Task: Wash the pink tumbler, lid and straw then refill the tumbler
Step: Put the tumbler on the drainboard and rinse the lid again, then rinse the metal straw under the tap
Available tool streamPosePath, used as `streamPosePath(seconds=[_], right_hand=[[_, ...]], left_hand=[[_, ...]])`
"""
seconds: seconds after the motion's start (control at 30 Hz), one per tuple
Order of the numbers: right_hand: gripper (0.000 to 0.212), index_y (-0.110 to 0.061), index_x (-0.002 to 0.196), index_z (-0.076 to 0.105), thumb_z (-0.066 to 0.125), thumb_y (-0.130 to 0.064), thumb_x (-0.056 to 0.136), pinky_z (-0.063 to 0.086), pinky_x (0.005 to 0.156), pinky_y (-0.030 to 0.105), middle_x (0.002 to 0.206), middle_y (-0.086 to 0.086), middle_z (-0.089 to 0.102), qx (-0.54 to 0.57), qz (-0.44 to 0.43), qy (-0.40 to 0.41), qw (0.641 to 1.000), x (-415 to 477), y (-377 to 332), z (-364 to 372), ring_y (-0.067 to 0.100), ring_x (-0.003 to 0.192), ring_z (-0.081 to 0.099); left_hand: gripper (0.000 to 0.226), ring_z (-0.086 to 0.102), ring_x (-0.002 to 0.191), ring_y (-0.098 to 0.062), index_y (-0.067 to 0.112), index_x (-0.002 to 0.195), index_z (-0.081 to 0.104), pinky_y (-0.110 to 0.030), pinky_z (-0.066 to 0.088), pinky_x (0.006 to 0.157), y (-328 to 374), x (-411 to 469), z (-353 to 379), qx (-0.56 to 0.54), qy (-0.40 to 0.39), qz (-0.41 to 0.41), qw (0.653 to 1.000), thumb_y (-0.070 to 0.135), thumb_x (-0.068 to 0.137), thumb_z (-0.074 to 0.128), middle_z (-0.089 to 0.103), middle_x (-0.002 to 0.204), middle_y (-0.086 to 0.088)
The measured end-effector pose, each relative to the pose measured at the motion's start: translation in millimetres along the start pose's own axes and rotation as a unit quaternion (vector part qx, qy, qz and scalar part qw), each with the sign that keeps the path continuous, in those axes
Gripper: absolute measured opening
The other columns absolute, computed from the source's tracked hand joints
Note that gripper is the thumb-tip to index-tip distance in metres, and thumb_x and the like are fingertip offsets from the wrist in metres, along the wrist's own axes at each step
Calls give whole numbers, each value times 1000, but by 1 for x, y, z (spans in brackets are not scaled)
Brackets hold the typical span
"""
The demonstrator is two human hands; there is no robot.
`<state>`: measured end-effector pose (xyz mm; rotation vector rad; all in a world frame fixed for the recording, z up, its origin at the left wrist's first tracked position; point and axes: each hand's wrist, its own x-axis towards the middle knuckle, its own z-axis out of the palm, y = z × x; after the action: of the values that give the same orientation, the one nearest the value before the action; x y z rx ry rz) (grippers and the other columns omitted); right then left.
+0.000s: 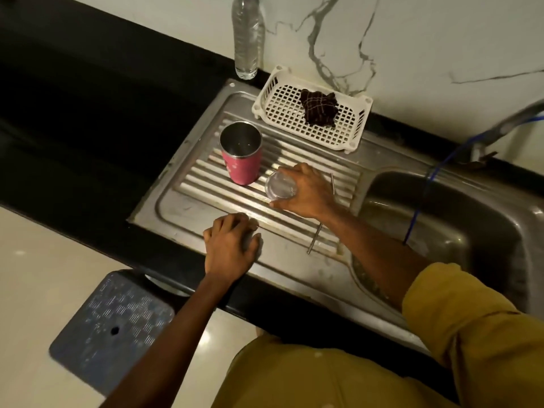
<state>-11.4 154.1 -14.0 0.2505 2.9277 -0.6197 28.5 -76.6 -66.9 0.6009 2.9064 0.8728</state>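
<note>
The pink tumbler (pixel 242 156) stands upright and uncovered on the ribbed steel drainboard (pixel 206 198). Just to its right, my right hand (pixel 306 192) grips the clear round lid (pixel 279 186) above the ribs. A thin metal straw (pixel 314 240) lies on the drainboard and passes under my right wrist; its far end (pixel 332 184) shows beyond the hand. My left hand (pixel 231 245) rests with curled fingers on the drainboard's near flat edge. Whether anything is under its fingers I cannot tell.
A white plastic basket (pixel 266 101) holding a dark cloth (pixel 319 107) sits at the drainboard's far side. A clear water bottle (pixel 247 36) stands against the marble wall. The sink basin (pixel 459 228) lies right, with a tap (pixel 506 125) and blue hose (pixel 424 195). A grey stool (pixel 112 328) stands below left.
</note>
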Motion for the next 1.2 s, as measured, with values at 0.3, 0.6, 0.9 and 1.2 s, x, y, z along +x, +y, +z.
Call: streamPosePath(seconds=[0.3,0.6,0.9,1.2], right_hand=[[27,-26,110,63,71,-40,89,47,81,30,106,-5,62,132,175,104,970,-43,54,-18,12,95,60],[40,-15,64,56,78,-42,84,40,56,25,62,1,60,186,276,32,943,-45,63,-9,14,57,57],[21,-4,75,68,82,-19,75,59,59,30,66,11,70,334,342,26,878,-52,76,-12,18,54,67],[15,-14,77,69,68,-16,92,45,45,13,62,1,68,527,343,83,773,-134,104,-50,3,43,58]], left_hand=[[26,45,123,-21,35,116,65,-36,27,92,-2,-2,0,-9,-16,4,1000,38,91,66,54,127,10],[25,45,123,-21,36,115,65,-37,28,93,0,-1,-2,-9,-19,-1,1000,37,91,67,54,127,11],[30,50,120,-22,33,115,68,-39,33,92,0,-3,-4,-33,-15,4,999,46,90,55,59,124,8],[14,69,91,-3,29,98,71,-20,54,85,90,-29,9,-377,-136,-12,916,17,92,70,75,94,12]])
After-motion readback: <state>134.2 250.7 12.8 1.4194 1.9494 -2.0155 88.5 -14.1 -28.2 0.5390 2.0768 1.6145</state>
